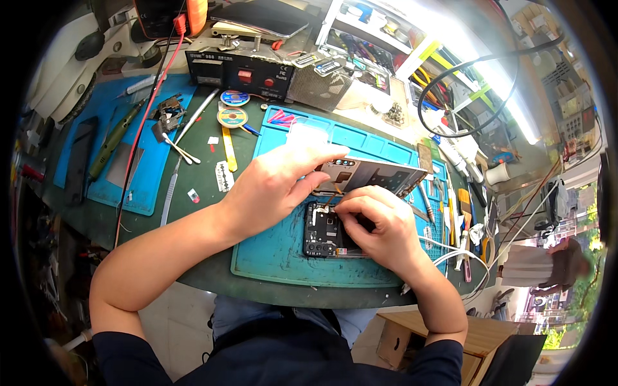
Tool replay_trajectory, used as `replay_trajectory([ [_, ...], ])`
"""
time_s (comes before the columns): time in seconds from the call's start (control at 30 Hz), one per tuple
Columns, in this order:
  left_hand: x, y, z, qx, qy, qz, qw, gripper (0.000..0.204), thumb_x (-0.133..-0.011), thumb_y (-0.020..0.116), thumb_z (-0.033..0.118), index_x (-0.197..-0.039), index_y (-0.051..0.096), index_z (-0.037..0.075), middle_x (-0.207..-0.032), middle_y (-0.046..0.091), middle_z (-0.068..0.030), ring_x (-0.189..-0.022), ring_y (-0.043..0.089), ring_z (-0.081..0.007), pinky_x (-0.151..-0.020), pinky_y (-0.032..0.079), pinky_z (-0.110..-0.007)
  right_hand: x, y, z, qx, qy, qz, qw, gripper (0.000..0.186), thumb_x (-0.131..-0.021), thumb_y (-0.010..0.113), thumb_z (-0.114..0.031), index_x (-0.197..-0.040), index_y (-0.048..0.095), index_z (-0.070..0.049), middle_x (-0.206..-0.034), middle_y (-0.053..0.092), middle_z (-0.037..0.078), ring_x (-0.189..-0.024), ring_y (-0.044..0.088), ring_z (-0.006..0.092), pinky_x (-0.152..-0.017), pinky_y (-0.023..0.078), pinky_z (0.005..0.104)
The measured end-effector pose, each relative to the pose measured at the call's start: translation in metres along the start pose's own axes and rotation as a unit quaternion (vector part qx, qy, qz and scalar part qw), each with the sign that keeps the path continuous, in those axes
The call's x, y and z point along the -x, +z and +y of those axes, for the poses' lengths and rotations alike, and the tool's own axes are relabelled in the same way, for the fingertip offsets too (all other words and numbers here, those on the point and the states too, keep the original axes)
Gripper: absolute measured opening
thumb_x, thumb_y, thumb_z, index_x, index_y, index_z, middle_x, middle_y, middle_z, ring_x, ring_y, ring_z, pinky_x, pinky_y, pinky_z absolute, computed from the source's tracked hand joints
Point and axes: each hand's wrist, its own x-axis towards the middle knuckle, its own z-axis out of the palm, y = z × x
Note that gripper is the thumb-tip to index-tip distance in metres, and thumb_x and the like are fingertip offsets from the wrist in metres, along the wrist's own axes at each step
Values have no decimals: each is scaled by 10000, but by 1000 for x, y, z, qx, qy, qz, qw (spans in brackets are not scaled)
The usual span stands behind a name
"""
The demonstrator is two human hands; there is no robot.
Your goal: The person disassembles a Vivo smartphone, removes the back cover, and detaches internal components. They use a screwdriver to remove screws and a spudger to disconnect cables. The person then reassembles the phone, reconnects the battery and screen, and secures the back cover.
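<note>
My left hand [283,183] grips a thin silver-and-dark phone panel [380,174] at its left end, holding it raised on edge. An opened black phone body [315,228] lies on the turquoise work mat [270,260], with its camera block at the lower left. A thin orange ribbon cable [337,190] shows between the panel and the body. My right hand [376,228] is closed over the phone body's right part, thumb and finger pinched by the cable; what they hold is too small to make out.
A blue side mat [109,193] carries tools at left. Solder spools [232,117], a blade [224,175], a black power unit [235,77], brushes [463,202] and white cables [444,257] surround my work. A looped black cable [470,128] hangs at upper right. A person [547,264] is at the far right.
</note>
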Motion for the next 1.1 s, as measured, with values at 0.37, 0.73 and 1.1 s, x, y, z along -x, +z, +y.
replay_trajectory([
  [0.37,0,1,-1,4,-1,-5,1000,457,-852,764,-33,-1292,710,82,-1160,748,-134,-989,726,-298,-850,590,-369,-3,-6,2,7,6,-44,999,182,-793,776,6,-960,749,-61,-969,725,63,-915,698,270,-813,569,366],
  [0.73,-1,2,-2,10,15,3,1000,450,-890,743,-31,-1325,682,69,-1066,728,-146,-909,713,-286,-775,585,-373,-2,-5,1,3,7,-35,999,185,-788,770,14,-956,741,-58,-961,716,61,-896,690,276,-792,558,375],
  [1.1,-2,2,-1,16,9,1,1000,446,-889,746,-33,-1318,687,73,-1031,727,-138,-890,713,-277,-764,581,-360,-3,-6,-2,33,-13,-44,998,180,-804,769,-12,-979,733,-33,-987,688,62,-897,669,262,-789,568,377],
])
